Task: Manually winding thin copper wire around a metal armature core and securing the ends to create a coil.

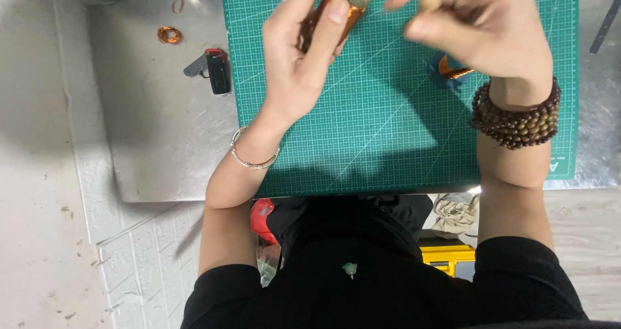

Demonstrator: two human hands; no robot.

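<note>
My left hand point(299, 57) grips a copper-coloured wound coil piece point(346, 2) over the top of the green cutting mat point(381, 141), thumb pressed along its side. My right hand point(482, 35) hovers blurred to the right of it, fingers pinched together near a small pale thing that I cannot make out. A small blue holder with copper wire point(449, 70) lies on the mat just under my right hand. A silver bangle is on my left wrist and wooden bead bracelets on my right wrist.
A metal sheet point(162, 148) lies under the mat. On it at the left sit a black and red tool point(217, 70), a small copper wire ring point(169, 35) and another loop point(177, 4). A yellow box point(449, 258) stands below the table edge.
</note>
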